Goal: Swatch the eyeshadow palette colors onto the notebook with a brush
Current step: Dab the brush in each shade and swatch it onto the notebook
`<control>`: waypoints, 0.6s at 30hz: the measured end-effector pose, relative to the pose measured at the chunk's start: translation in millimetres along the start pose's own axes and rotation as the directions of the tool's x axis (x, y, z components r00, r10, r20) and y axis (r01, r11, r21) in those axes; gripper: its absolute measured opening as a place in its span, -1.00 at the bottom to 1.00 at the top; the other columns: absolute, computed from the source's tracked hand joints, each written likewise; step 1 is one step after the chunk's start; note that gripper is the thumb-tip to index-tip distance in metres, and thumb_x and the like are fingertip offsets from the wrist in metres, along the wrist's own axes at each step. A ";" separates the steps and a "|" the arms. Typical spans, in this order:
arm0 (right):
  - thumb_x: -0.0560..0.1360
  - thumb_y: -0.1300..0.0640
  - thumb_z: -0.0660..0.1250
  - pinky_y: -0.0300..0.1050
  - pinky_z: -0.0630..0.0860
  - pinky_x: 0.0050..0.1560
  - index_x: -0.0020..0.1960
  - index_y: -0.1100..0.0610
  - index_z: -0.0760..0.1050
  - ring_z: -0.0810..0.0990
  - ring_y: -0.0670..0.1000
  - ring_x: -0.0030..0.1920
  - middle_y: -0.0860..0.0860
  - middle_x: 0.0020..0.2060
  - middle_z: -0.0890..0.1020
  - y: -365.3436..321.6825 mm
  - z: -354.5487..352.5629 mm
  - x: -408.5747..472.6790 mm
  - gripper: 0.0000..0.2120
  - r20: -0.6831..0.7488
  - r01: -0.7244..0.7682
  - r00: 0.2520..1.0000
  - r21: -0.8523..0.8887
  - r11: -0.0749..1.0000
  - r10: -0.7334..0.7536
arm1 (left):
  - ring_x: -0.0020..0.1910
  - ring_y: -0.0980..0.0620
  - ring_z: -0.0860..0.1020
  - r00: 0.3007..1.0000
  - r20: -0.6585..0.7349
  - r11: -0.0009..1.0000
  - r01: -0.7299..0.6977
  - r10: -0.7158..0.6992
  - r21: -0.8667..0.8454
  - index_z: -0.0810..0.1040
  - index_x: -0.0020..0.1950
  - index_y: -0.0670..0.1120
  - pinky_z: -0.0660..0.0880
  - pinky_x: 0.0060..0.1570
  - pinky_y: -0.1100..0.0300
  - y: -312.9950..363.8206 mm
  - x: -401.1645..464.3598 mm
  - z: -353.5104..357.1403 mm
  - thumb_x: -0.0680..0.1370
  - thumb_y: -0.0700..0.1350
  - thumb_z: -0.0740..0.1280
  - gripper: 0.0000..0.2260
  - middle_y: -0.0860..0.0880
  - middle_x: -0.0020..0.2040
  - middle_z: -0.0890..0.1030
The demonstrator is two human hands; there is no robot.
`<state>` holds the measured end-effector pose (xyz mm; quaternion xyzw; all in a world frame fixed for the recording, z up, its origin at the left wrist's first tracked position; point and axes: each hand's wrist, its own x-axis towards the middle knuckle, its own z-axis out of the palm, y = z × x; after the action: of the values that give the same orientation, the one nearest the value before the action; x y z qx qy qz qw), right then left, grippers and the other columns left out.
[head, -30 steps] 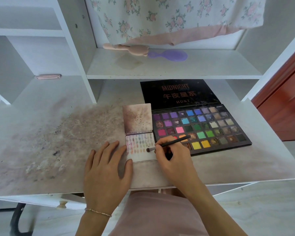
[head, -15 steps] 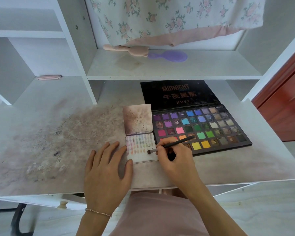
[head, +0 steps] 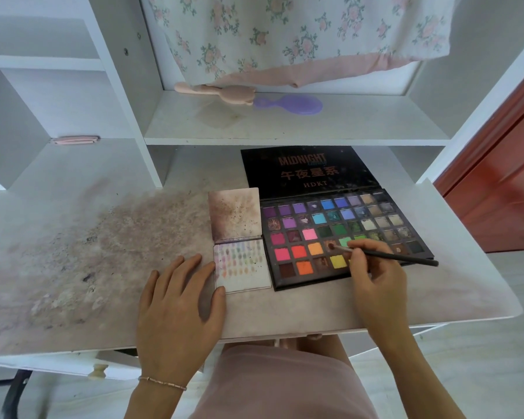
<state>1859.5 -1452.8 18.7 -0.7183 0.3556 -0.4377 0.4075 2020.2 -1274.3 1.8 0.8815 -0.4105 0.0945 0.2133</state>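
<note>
Right hand [head: 375, 276] fingers pinch a thin black brush [head: 384, 256], tip in a brown pan of the black multicoloured eyeshadow palette [head: 342, 237]. Left hand [head: 176, 300] lies flat, fingers spread, thumb pinning the small white swatched notebook [head: 242, 266]. Overloaded bristles could shed powder onto neighbouring pans or the stained tabletop [head: 88, 252].

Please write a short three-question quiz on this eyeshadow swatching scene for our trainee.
1. True or false: the brush tip rests on the notebook.
2. Which hand holds the brush: A) left, B) right?
3. Fill in: the left hand lies flat on the desk, thumb at the notebook's ____ edge.

Key:
1. False; it touches a pan of the eyeshadow palette.
2. B, the right hand.
3. Near.
</note>
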 end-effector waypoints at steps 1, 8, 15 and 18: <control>0.51 0.32 0.21 -0.45 0.47 -0.29 -0.17 -0.12 0.41 0.55 -0.26 -0.25 -0.12 -0.28 0.56 3.3 -5.6 1.4 -0.68 -0.033 -0.011 0.999 -0.024 1.000 0.010 | 0.19 -0.14 0.53 1.000 -0.003 1.000 -0.001 0.001 0.000 0.62 0.09 -0.09 0.31 0.26 -0.13 -0.1 -0.1 0.3 0.45 0.09 0.13 -0.58 -0.08 0.14 0.60; 0.53 0.31 0.14 -0.53 0.36 -0.36 -0.09 0.13 0.38 0.49 -0.32 -0.34 -0.08 -0.34 0.49 16.3 -37.2 13.7 -0.88 -0.235 -0.097 0.970 -0.116 0.988 0.068 | 0.18 -0.16 0.52 0.999 -0.032 1.000 -0.002 0.002 -0.005 0.62 0.09 -0.11 0.30 0.26 -0.14 0.9 -0.2 1.4 0.44 0.08 0.14 -0.58 -0.10 0.14 0.60; 0.54 0.29 0.13 -0.62 0.26 -0.33 -0.07 0.13 0.37 0.46 -0.38 -0.31 -0.16 -0.31 0.45 22.6 -48.5 16.8 -0.90 -0.346 -0.169 0.933 -0.169 0.971 0.102 | 0.20 -0.17 0.51 0.999 -0.033 1.000 -0.002 0.002 -0.011 0.61 0.10 -0.12 0.30 0.26 -0.16 1.8 -0.7 0.8 0.45 0.08 0.13 -0.58 -0.12 0.15 0.59; 0.54 0.28 0.14 -0.61 0.28 -0.33 -0.08 0.12 0.37 0.46 -0.37 -0.31 -0.17 -0.31 0.46 24.8 -48.4 17.4 -0.90 -0.323 -0.182 0.939 -0.180 0.967 0.116 | 0.20 -0.18 0.51 1.000 -0.024 1.000 0.001 -0.002 -0.009 0.61 0.11 -0.13 0.29 0.27 -0.16 2.3 -0.6 0.3 0.45 0.09 0.12 -0.56 -0.12 0.15 0.59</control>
<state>1817.6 -1491.5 16.1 -0.6502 0.5123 -0.4730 0.3018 2018.1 -1275.4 2.0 0.8796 -0.4078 0.1029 0.2222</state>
